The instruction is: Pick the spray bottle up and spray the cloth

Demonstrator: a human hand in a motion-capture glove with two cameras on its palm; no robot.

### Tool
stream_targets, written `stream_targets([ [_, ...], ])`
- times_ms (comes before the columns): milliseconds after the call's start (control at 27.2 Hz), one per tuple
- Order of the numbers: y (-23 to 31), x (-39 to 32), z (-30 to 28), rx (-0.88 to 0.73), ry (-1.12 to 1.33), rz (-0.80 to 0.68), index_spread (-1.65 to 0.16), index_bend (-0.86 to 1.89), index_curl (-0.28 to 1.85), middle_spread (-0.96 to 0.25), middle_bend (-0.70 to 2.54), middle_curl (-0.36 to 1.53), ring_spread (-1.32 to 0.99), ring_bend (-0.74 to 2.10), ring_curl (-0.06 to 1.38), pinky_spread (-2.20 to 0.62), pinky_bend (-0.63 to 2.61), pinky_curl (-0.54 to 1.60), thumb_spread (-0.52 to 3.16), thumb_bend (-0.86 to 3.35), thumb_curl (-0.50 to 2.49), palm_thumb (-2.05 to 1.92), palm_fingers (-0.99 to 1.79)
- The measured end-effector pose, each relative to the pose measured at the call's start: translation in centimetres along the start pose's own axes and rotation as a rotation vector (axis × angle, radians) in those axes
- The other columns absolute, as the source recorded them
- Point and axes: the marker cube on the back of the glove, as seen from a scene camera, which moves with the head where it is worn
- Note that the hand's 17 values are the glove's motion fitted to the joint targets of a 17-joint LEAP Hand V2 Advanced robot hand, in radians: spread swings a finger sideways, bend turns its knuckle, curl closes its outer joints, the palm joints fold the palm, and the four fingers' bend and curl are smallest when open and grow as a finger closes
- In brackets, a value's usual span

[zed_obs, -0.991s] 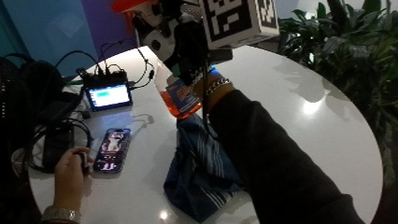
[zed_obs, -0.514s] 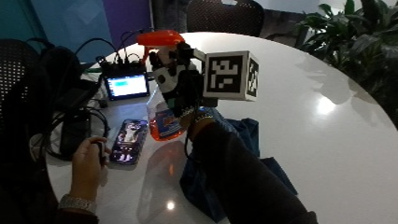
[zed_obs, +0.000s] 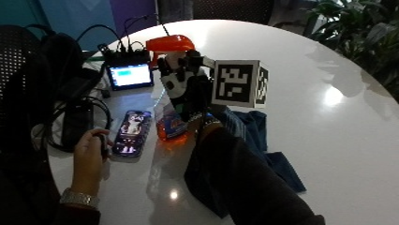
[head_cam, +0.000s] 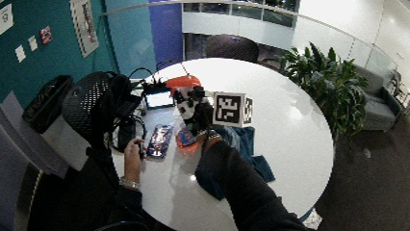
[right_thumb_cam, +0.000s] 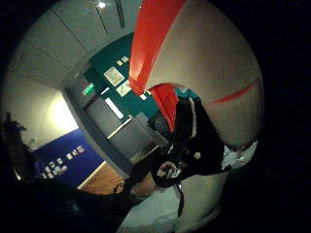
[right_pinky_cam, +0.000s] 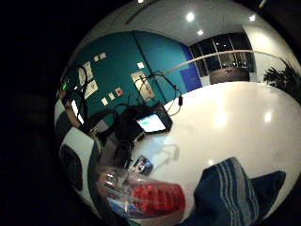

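In the outside view my gloved right hand (zed_obs: pixel 186 89) grips a clear spray bottle (zed_obs: pixel 169 126) by its neck, under the orange spray head (zed_obs: pixel 169 43). The bottle stands upright with orange liquid at its base, low over the white table (zed_obs: pixel 324 70); I cannot tell if it touches. A dark blue striped cloth (zed_obs: pixel 257 136) lies crumpled just right of the bottle, partly under my sleeve. The wide outside view shows the same hand (head_cam: pixel 194 107), bottle (head_cam: pixel 185 137) and cloth (head_cam: pixel 249 144). In the palm views, the orange head (right_thumb_cam: pixel 151 43) looms close, and the cloth (right_pinky_cam: pixel 235 188) lies beside the bottle's base (right_pinky_cam: pixel 153 197).
A phone (zed_obs: pixel 131 131) lies left of the bottle, with the bare left hand (zed_obs: pixel 90 150) beside it. A small lit monitor (zed_obs: pixel 129 76) with cables and a black bag (zed_obs: pixel 43 79) crowd the table's left side. A plant (zed_obs: pixel 355 23) stands beyond the far right edge.
The outside camera has shifted. My hand keeps its grip on the bottle, which has come from over the cloth's far end to upright beside its left edge.
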Motion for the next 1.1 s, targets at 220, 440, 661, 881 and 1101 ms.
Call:
stream_targets([
  [220,-0.4,0.3,0.2,-0.001,-0.003,-0.014,-0.29,0.15,0.44,-0.23,0.61,0.53,-0.21,0.83,0.46,-0.35,0.57,0.41,1.26,-0.02,0.46,0.69,1.35],
  [440,1.6,1.7,0.8,-0.123,0.001,0.029,-0.30,0.16,0.45,-0.23,0.62,0.54,-0.20,0.83,0.46,-0.33,0.53,0.39,1.26,-0.02,0.46,0.66,1.33],
  [661,2.7,2.3,0.5,-0.290,0.068,0.035,-0.31,0.16,0.45,-0.19,0.59,0.52,-0.18,0.61,0.41,-0.10,0.33,0.36,1.25,-0.04,0.42,0.55,0.90],
  [881,2.1,2.8,-3.1,-0.502,0.240,-0.110,-0.32,0.11,0.41,-0.15,0.40,0.45,-0.16,0.55,0.38,0.02,0.35,0.35,1.22,-0.03,0.40,0.53,0.77],
  [1101,2.6,0.6,-6.7,-0.773,0.367,-0.367,-0.33,0.06,0.34,-0.13,0.32,0.41,-0.14,0.52,0.36,0.08,0.40,0.36,1.18,-0.05,0.36,0.47,0.69],
])
